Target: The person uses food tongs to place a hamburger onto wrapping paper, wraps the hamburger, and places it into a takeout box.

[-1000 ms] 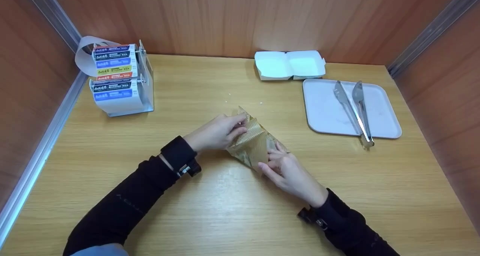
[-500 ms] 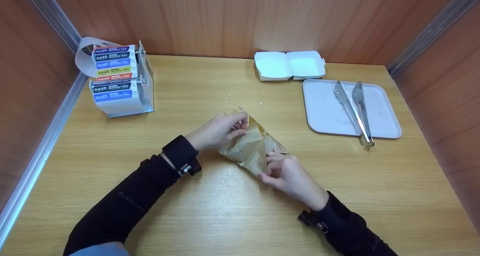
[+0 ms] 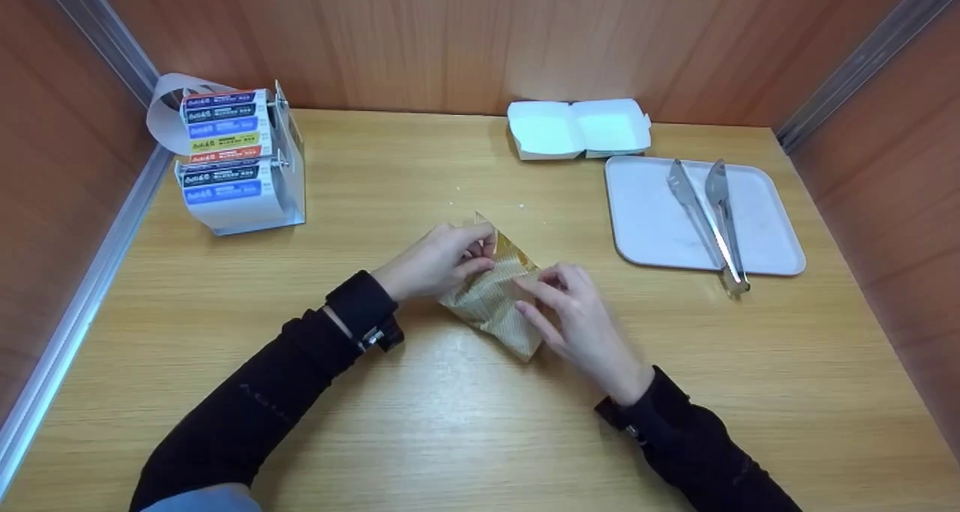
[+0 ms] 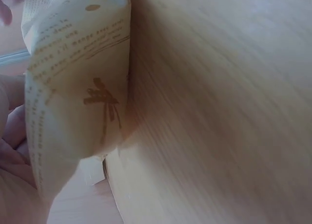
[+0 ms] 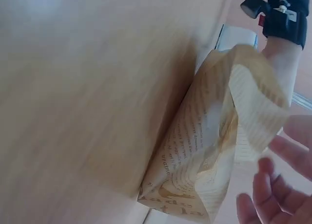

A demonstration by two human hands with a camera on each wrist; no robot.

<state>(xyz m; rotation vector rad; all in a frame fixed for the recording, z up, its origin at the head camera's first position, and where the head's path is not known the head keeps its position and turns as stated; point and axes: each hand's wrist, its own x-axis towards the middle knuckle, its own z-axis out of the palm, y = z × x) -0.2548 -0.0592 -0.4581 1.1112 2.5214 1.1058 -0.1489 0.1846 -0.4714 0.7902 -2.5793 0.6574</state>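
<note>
In the head view, a folded sheet of brown printed wrapping paper (image 3: 491, 306) lies at the middle of the table. My left hand (image 3: 435, 263) pinches its upper left side between thumb and fingers. The left wrist view shows the printed paper (image 4: 78, 83) against that hand (image 4: 12, 146). On the right, my right hand (image 3: 585, 328) is over the paper's right side, fingers spread and bent. Seen from the right wrist, the paper (image 5: 183, 151) has a raised loose flap, with right-hand fingertips (image 5: 292, 151) right at its edge. Whatever the paper encloses is hidden.
A dispenser (image 3: 229, 156) with several rolls of coloured labels stands at the back left. An open white takeaway box (image 3: 547, 126) rests by the back wall. Metal tongs (image 3: 716, 223) lie across a white tray (image 3: 645, 242) at the right.
My right hand has let go of the paper's lower right corner and moved up, its fingers spreading over the right side. The left hand stays in place, pinching the paper.
</note>
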